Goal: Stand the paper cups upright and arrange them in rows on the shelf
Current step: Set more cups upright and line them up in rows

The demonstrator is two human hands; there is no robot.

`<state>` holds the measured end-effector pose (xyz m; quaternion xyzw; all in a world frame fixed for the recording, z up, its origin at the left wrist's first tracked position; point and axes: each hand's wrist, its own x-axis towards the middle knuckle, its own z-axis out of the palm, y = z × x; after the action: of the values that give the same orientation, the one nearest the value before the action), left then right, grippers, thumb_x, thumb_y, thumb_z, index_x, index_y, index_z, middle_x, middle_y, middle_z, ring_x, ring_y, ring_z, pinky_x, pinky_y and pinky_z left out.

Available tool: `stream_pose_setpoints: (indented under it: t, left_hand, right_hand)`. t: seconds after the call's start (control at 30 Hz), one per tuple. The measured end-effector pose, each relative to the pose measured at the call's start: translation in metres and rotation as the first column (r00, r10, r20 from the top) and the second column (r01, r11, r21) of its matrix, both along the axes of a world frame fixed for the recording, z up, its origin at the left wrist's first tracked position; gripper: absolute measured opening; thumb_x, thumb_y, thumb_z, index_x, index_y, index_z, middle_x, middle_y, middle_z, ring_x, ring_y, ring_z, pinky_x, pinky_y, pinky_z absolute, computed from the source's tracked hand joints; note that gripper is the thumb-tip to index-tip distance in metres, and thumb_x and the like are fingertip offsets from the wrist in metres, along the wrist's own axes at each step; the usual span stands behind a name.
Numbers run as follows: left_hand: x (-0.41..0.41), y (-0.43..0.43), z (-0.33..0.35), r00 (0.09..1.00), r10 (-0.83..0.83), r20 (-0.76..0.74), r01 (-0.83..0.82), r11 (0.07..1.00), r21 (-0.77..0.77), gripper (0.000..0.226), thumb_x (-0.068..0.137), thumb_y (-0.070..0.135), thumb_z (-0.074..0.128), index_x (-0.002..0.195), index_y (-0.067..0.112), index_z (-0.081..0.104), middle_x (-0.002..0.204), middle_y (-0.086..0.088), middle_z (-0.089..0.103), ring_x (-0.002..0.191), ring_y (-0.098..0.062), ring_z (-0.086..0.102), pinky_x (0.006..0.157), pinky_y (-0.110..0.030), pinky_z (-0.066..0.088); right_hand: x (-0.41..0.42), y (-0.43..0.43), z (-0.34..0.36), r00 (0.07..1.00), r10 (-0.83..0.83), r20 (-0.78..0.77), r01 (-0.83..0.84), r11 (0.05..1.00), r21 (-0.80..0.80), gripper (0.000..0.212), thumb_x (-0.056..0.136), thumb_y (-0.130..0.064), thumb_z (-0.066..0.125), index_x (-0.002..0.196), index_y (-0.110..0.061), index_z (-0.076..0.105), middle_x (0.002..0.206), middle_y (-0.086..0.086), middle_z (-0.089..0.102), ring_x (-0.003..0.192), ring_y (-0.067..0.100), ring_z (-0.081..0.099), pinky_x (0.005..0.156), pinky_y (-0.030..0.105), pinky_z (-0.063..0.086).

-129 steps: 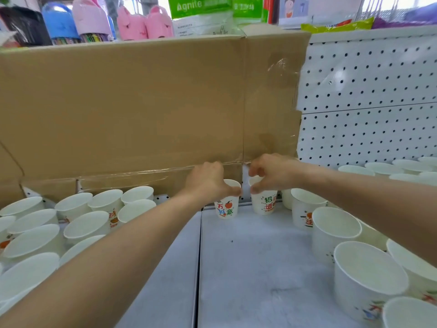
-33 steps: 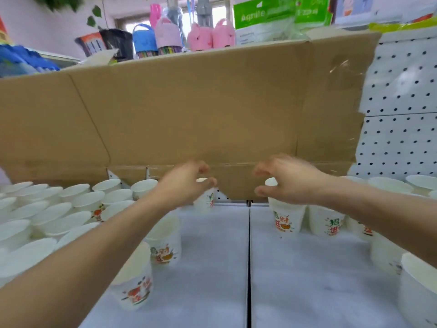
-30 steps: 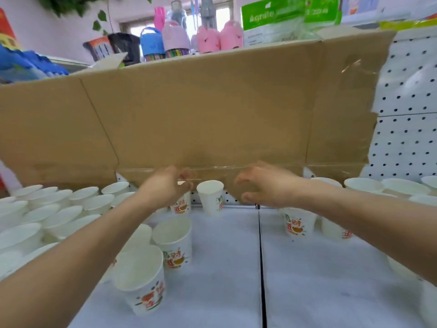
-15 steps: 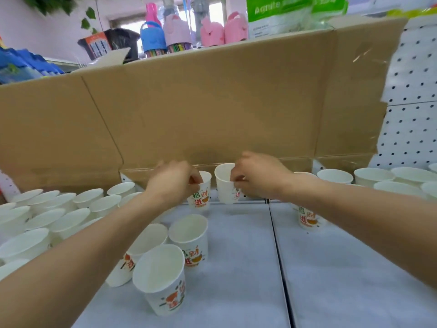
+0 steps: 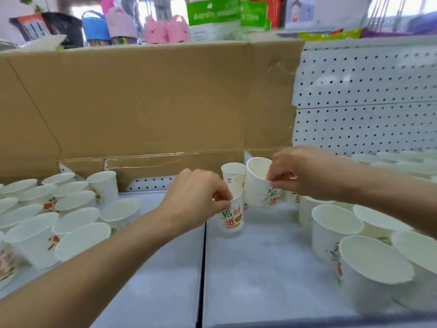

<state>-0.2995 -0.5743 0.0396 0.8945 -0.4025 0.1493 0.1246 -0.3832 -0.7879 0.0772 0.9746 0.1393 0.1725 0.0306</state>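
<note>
Over the shelf (image 5: 260, 268), left fingers (image 5: 221, 189) pinch an upright cup (image 5: 233, 217), right fingers (image 5: 277, 183) a tilted cup (image 5: 256, 188).

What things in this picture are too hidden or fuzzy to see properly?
1. Head view: the back cup is half hidden by the front cup in the left hand and the tilted cup in the right hand.
2. Head view: the left edge cuts off the leftmost cups.
3. Head view: the green bag up top is too blurred to read.

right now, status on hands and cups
Left hand pinches the rim of an upright cup. Right hand pinches a tilted cup beside it. Third cup stands close behind both.
</note>
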Motion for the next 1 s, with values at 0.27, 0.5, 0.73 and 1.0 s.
stream_pose_setpoints:
  t: [0.27,0.5,0.73,1.0]
  left_hand:
    - [-0.014,0.011,-0.004,0.998,0.031,-0.058,-0.028,0.998,0.056,0.010,0.082,0.040,0.072,0.088,0.033,0.075,0.081,0.017,0.068,0.078,-0.001,0.060,0.080,-0.028,0.046]
    - [-0.020,0.004,-0.004,0.954,-0.079,-0.288,0.091,0.995,0.030,0.009,0.079,0.039,0.075,0.083,0.032,0.075,0.081,0.017,0.069,0.078,0.000,0.061,0.074,-0.024,0.051]
    - [0.005,-0.003,0.005,0.924,0.009,-0.382,-0.070,0.987,-0.146,0.057,0.065,0.067,0.070,0.113,0.036,0.062,0.109,0.020,0.060,0.097,0.000,0.057,0.084,-0.027,0.049]
    - [0.002,-0.005,-0.016,0.819,0.002,-0.574,-0.092,0.987,-0.129,0.057,0.061,0.043,0.088,0.109,0.030,0.062,0.099,0.014,0.065,0.087,0.000,0.062,0.082,-0.024,0.052]
  right_hand:
    - [-0.001,-0.004,0.011,0.995,0.050,0.087,-0.058,0.994,0.091,0.009,0.088,-0.023,0.066,0.088,-0.020,0.074,0.076,-0.012,0.057,0.066,0.006,0.050,0.064,0.028,0.044]
    - [-0.021,-0.005,-0.007,0.972,-0.033,-0.233,0.019,0.998,-0.059,0.006,0.085,-0.026,0.065,0.083,-0.025,0.071,0.076,-0.011,0.065,0.070,0.008,0.057,0.067,0.032,0.051]
    - [-0.012,-0.013,-0.025,0.960,-0.095,-0.264,0.079,0.994,-0.071,0.007,0.083,-0.025,0.065,0.083,-0.022,0.071,0.078,-0.007,0.065,0.075,0.014,0.060,0.067,0.036,0.052]
    - [-0.005,-0.025,-0.027,0.965,-0.127,-0.228,0.129,0.992,-0.007,0.007,0.083,-0.029,0.069,0.086,-0.025,0.074,0.079,-0.009,0.067,0.073,0.009,0.057,0.065,0.033,0.051]
